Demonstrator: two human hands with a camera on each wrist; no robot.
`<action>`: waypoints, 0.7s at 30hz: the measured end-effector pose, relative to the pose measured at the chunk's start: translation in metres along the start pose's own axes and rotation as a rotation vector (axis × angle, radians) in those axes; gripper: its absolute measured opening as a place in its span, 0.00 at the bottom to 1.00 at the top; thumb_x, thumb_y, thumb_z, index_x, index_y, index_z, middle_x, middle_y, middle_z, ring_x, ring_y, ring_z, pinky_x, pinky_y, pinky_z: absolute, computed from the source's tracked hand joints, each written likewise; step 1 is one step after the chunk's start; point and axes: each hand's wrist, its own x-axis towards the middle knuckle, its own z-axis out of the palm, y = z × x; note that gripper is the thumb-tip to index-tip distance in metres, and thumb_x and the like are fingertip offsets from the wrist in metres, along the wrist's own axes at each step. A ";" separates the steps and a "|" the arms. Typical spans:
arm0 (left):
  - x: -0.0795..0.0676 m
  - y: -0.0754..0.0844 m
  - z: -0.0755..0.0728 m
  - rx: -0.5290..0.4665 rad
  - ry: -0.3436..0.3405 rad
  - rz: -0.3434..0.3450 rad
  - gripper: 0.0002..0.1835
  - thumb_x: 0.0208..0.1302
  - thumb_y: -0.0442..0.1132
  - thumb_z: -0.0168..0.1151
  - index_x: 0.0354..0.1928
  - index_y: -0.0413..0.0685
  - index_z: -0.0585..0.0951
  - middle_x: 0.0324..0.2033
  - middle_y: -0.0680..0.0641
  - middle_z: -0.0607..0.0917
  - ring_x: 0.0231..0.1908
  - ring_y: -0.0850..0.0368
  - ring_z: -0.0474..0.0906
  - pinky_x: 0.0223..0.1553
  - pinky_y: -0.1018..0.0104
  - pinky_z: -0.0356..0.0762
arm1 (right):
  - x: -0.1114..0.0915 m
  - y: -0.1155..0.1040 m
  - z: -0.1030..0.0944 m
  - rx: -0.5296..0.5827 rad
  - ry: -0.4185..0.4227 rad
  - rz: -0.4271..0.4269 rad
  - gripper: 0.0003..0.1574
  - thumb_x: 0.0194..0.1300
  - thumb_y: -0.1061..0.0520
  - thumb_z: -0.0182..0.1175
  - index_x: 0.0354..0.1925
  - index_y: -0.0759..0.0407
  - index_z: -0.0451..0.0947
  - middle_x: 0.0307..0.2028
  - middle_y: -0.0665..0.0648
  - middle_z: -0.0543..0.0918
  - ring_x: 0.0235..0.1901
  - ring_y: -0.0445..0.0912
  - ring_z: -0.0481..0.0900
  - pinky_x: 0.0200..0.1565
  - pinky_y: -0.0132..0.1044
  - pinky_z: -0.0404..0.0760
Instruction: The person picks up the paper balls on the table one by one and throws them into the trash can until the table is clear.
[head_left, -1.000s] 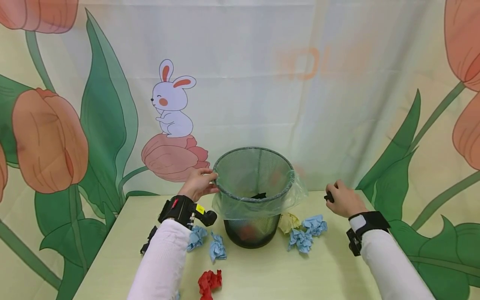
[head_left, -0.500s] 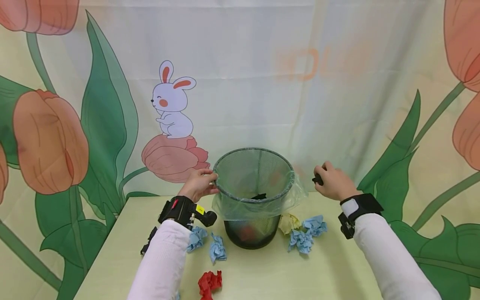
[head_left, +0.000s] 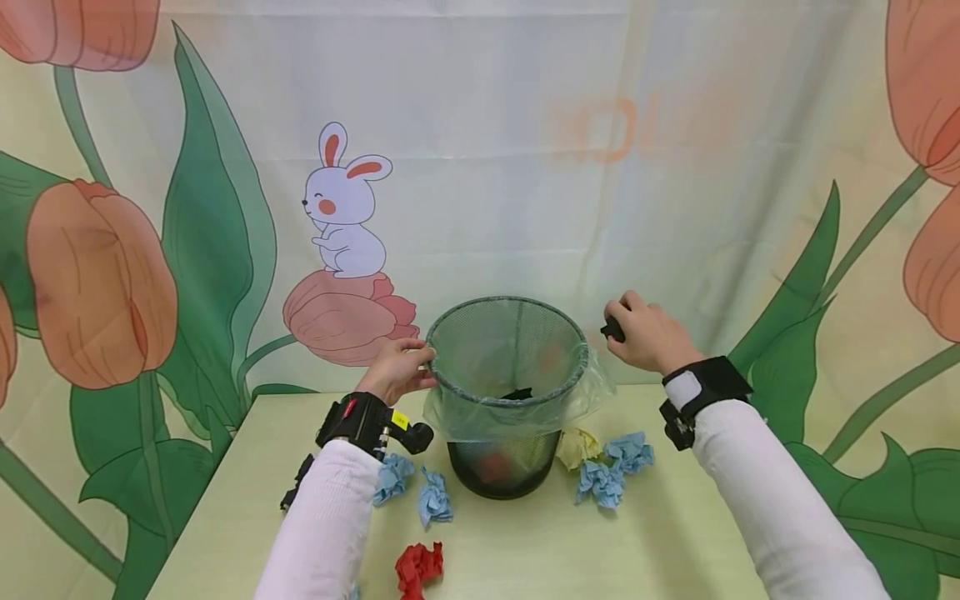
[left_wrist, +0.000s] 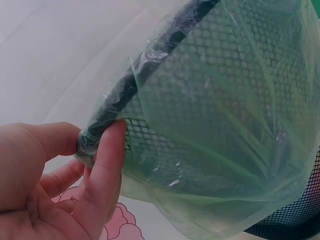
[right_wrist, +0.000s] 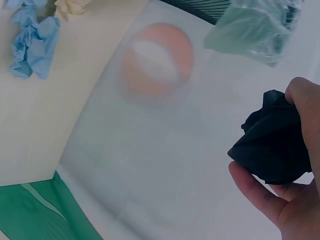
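Note:
A mesh wastebasket [head_left: 502,467] stands on the table, lined with a translucent green plastic bag [head_left: 480,421] folded over its rim. My left hand [head_left: 397,368] pinches the left side of that rim; in the left wrist view thumb and fingers lie on either side of the bag-covered edge. To the right of the basket and above the table, my right hand [head_left: 651,333] holds a crumpled ball of black paper [right_wrist: 275,140]. Inside the basket a black scrap [head_left: 517,392] shows, and something red shows dimly through the mesh low down.
Crumpled blue papers [head_left: 602,483] and a yellow one [head_left: 577,447] lie right of the basket. Left of it are more blue papers [head_left: 435,496], a black one [head_left: 298,483] beside my left sleeve and a red one [head_left: 418,569] nearer me. A printed curtain [head_left: 510,167] hangs behind.
My right hand has moved left and upward with the black paper ball, closer to the basket. The left hand stays on the rim, and the papers on the table have not moved.

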 end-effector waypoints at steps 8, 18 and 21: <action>0.001 0.000 0.000 -0.006 0.002 0.008 0.20 0.68 0.38 0.50 0.60 0.42 0.65 0.41 0.45 0.69 0.33 0.55 0.73 0.32 0.71 0.81 | 0.013 -0.017 -0.014 -0.030 0.030 -0.051 0.19 0.62 0.52 0.56 0.50 0.55 0.69 0.47 0.62 0.68 0.34 0.57 0.70 0.31 0.48 0.74; 0.001 0.000 0.000 -0.003 -0.003 0.005 0.20 0.68 0.38 0.50 0.60 0.42 0.65 0.40 0.45 0.69 0.31 0.55 0.73 0.31 0.71 0.81 | 0.021 -0.038 -0.022 -0.033 0.031 -0.106 0.21 0.63 0.51 0.56 0.53 0.55 0.69 0.49 0.61 0.68 0.37 0.58 0.71 0.34 0.49 0.76; 0.001 0.000 0.000 -0.001 -0.001 0.004 0.20 0.68 0.38 0.50 0.60 0.42 0.65 0.40 0.45 0.69 0.31 0.55 0.73 0.31 0.71 0.81 | 0.023 -0.045 -0.023 -0.033 0.039 -0.125 0.21 0.63 0.51 0.56 0.53 0.55 0.69 0.50 0.61 0.68 0.38 0.58 0.72 0.34 0.49 0.76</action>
